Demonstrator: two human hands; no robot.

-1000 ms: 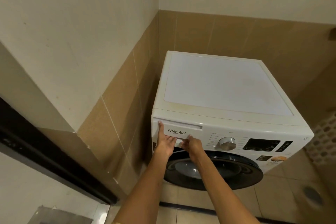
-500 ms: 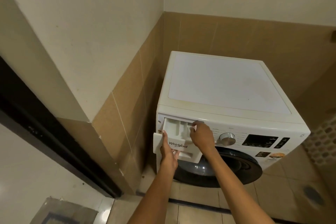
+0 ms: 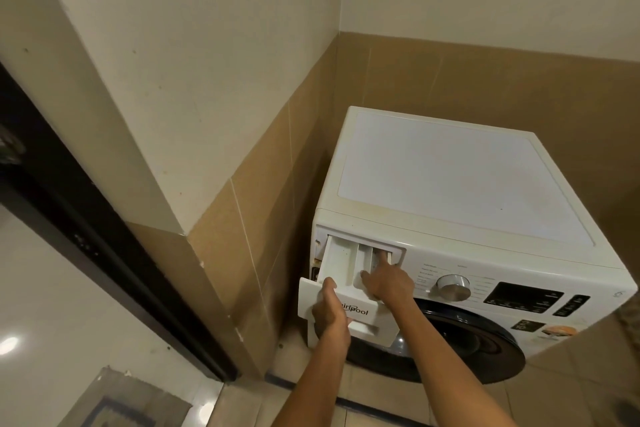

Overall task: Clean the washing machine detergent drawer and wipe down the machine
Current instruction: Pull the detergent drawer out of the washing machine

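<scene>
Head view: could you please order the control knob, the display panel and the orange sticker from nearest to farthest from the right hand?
1. Control knob, just to the right of the right hand.
2. Display panel, further right, past the knob.
3. Orange sticker, lowest and furthest right, below the display.

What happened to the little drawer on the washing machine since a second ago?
The detergent drawer slid out of the washing machine toward the person; a second ago it was shut. The left hand moved from its left edge to grip the front panel. The right hand left the handle and now reaches a finger into the back right compartment. The machine, dial and door stayed put.
</scene>
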